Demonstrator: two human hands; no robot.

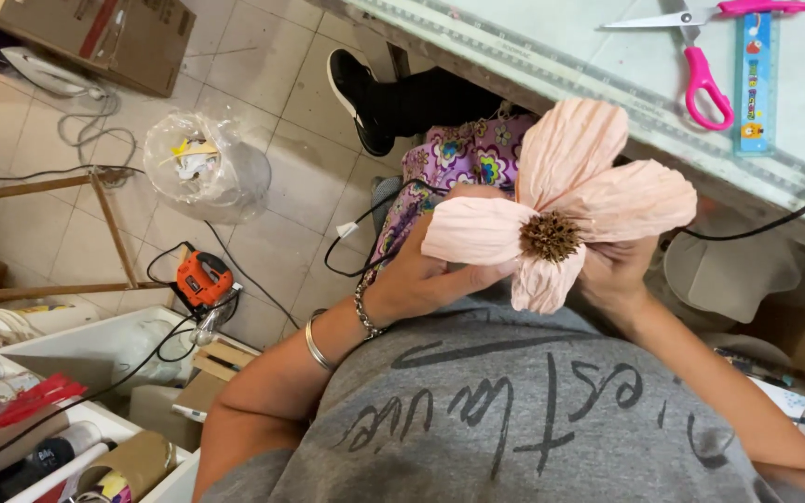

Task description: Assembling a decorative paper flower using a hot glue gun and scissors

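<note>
While both hands (514, 270) clasp it from behind, the paper flower (561, 200) faces the camera, petals fanning upward.

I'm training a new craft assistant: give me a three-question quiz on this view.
1. True or false: both hands hold the paper flower.
2. What colour are the scissors' handles? A) blue B) pink C) black
3. What lies beside the scissors on the table?

Key:
1. True: the left hand and right hand grip it from behind, below the brown centre.
2. B.
3. A blue ruler.
</note>
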